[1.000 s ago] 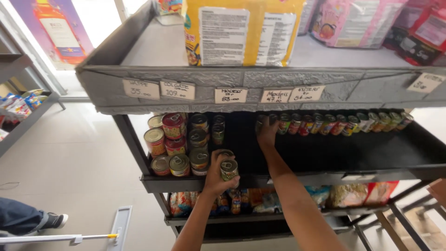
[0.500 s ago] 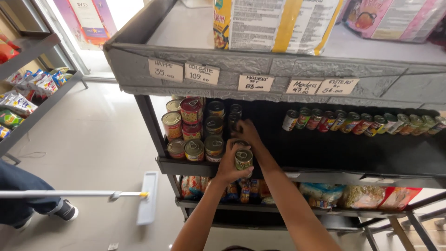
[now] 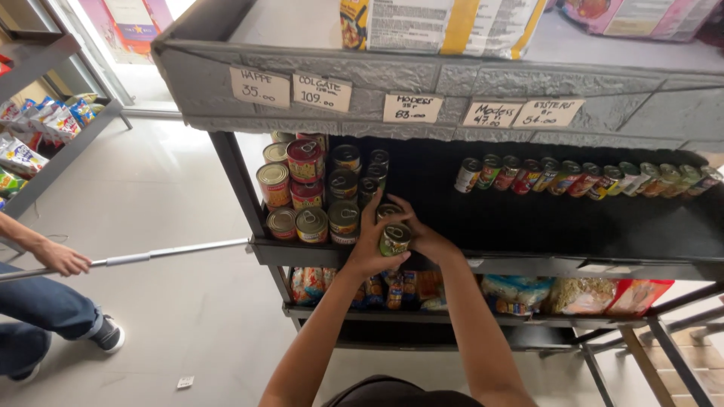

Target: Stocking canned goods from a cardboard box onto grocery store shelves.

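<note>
My left hand [image 3: 368,252] grips a small green-labelled can [image 3: 394,239] at the front of the middle shelf [image 3: 528,265]. My right hand [image 3: 422,235] touches the same can from the right, its fingers curled over a second can [image 3: 388,210] just behind. To the left stand stacked cans with red and yellow labels [image 3: 305,160], [image 3: 273,185]. A row of small cans [image 3: 573,178] runs along the back of the shelf on the right.
A grey top shelf [image 3: 452,71] with paper price tags carries boxed goods [image 3: 441,24]. Snack packets [image 3: 573,294] lie on the lower shelf. At left another person's hand [image 3: 64,258] holds a long metal pole [image 3: 151,255]; their shoe [image 3: 105,335] rests on the floor.
My view has shifted left and closer. My right hand has come back from the rear can row to join the left hand on the can. The other person's pole has moved toward the rack.
</note>
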